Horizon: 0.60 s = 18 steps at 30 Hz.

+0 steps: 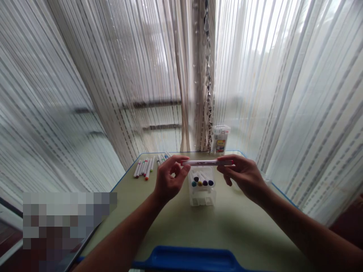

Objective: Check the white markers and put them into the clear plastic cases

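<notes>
A white marker (202, 163) with pinkish-red ends is held level between my two hands. My left hand (171, 177) pinches its left end between thumb and fingers. At the other end, my right hand (241, 172) grips the marker near its cap. Just below and behind it, a clear plastic case (202, 198) lies on the table, with several markers (200, 183) inside whose ends show teal, yellow and dark colours. To the left of my left hand lie several loose white markers (144, 168) with coloured ends, and more are partly hidden behind that hand.
A clear lidded box (221, 139) with a label stands at the table's back edge. The pale table (181, 230) has a blue rim and a blue tray (194, 258) along the front. Striped sheer curtains (127, 75) hang behind. A clear object (241, 187) sits partly hidden by my right hand.
</notes>
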{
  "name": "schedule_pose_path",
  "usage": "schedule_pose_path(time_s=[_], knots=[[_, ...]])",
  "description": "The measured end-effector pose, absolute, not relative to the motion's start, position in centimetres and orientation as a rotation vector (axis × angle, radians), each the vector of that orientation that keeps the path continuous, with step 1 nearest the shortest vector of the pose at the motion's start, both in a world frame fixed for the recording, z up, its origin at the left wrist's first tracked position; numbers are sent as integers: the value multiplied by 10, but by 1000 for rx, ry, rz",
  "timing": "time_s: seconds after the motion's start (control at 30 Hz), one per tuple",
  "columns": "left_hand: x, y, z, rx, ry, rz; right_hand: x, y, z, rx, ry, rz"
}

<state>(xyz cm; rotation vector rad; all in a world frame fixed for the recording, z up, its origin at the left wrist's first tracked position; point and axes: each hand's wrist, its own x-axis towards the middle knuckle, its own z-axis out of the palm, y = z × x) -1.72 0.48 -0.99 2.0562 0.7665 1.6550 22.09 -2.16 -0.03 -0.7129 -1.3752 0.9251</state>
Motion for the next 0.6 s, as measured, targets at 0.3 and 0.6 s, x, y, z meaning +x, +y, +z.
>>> schedule_pose_path(time_s=[0.3,0.6], knots=[[-17,4,-7,2082,740,1656,219,-24,3,-750,-1366,913],[-14,1,-7,2177,755,1640,226,-25,-4,-859,-1411,886]])
